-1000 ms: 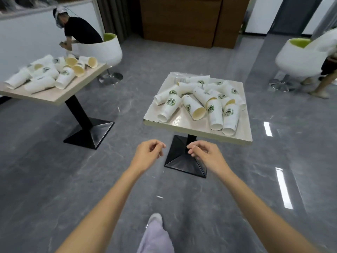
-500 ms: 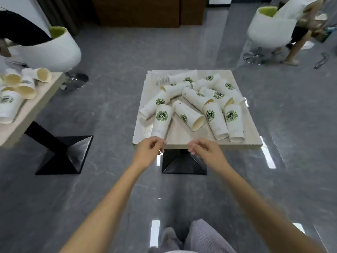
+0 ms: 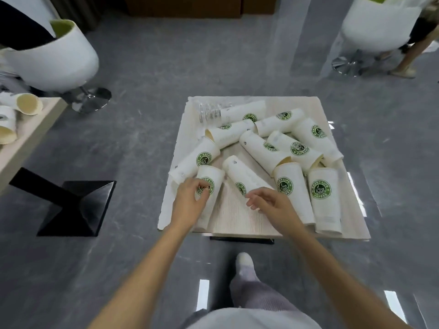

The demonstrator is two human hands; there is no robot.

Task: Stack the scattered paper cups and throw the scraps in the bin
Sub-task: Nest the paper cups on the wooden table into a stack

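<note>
My left hand [image 3: 188, 203] curls over the cup [image 3: 212, 176] at the near edge of the table [image 3: 237, 218], grip unclear; my right hand [image 3: 275, 207] hovers loosely curled, empty, ready for stacking

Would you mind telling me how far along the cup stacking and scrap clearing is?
Done: nothing yet; the paper cups lie scattered on their sides on the table, none visibly nested. In hand: the left hand grips the front-left cup, while the right hand hovers open nearby. Left: all the stacking, plus binning the clear plastic wrapper at the far corner; no bin is visible.
</note>
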